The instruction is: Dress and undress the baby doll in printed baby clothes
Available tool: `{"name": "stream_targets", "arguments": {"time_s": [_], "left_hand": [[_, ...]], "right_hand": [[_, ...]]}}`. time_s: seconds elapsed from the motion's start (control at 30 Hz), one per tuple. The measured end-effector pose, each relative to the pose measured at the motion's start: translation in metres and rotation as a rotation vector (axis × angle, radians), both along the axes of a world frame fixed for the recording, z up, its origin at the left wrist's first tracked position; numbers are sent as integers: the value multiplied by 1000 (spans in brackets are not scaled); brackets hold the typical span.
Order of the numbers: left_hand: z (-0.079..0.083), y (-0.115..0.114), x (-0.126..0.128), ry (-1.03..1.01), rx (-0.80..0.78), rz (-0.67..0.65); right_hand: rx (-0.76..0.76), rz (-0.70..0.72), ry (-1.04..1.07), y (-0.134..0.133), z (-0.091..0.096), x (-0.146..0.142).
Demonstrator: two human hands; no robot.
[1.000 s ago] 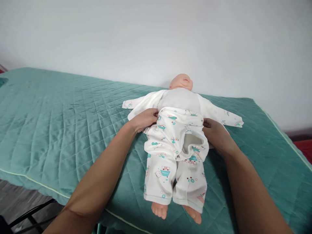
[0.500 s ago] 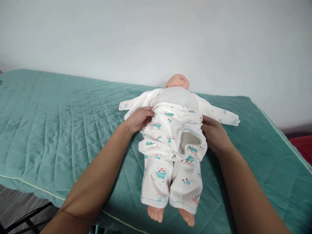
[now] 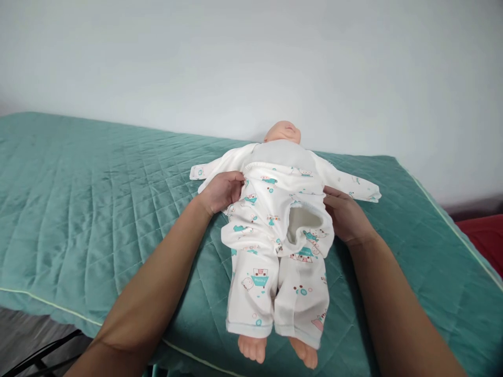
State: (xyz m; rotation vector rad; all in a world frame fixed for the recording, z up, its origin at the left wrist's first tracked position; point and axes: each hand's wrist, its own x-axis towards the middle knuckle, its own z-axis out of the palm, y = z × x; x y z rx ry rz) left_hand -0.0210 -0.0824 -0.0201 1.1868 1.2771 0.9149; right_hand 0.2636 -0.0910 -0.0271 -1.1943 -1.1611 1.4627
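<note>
A baby doll (image 3: 283, 132) lies on its back, its feet towards me. It wears white printed baby pants (image 3: 255, 280) with a round opening at the crotch, and a white long-sleeved top (image 3: 348, 183) spread out under its arms. The grey torso (image 3: 281, 153) shows above the waistband. My left hand (image 3: 223, 192) is closed on the pants' waist at the left side, fingertips partly tucked behind the cloth. On the opposite side, my right hand (image 3: 348, 213) grips the waist edge, its fingertips hidden by the fabric. Both bare feet stick out of the pant legs.
A green quilted cover (image 3: 98, 209) with pale piping lies beneath the doll. The pale wall (image 3: 236, 63) rises behind it. A red object (image 3: 481, 238) shows at the right edge, and black metal bars (image 3: 47, 356) stand low at the left.
The waistband sits slightly higher on the doll's torso, and the pants look a little smoother. Both hands keep their places at the sides; the view has shifted slightly.
</note>
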Motion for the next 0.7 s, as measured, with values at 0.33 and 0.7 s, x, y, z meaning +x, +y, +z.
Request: {"name": "stream_targets", "arguments": {"time_s": [0.33,0.7], "left_hand": [[-3,-1,-1,-359,-68,-86],[-11,2,0,-237,-13,-112]], "right_hand": [[11,-36,-133,-1,4,-8],[16,-41,-70,2,-5,-5]]}}
